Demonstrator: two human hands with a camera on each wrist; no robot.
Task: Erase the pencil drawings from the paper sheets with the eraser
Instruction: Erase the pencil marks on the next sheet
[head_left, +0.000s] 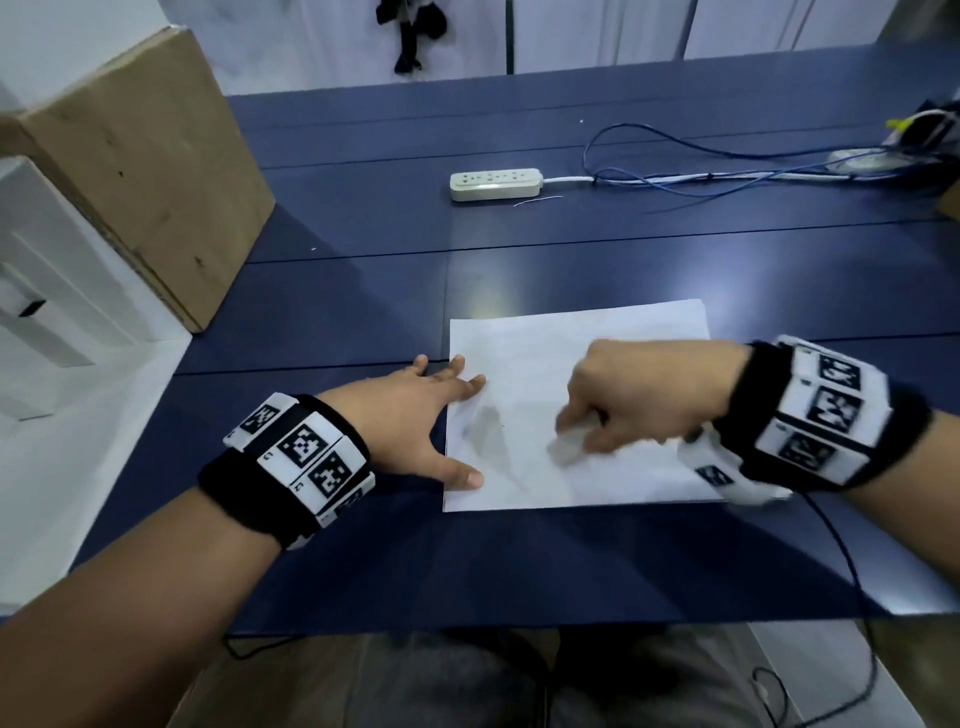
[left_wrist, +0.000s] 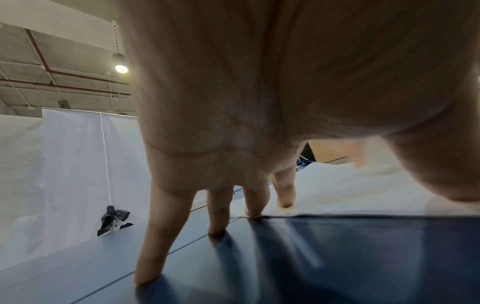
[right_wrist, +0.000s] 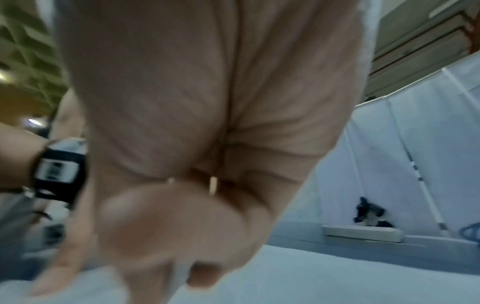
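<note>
1. Near the front edge of the blue table (head_left: 363, 291), a white paper sheet (head_left: 597, 332) lies flat with faint grey smudges.
2. Left hand (head_left: 410, 410) presses its left edge, fingers spread straight.
3. Right hand (head_left: 634, 395), fingers curled, pinches a blurred white eraser (head_left: 566, 447) against the sheet's middle.

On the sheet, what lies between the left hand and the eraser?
In the head view, only paper with a faint grey pencil smudge lies between the left hand and the eraser in the right hand.
</note>
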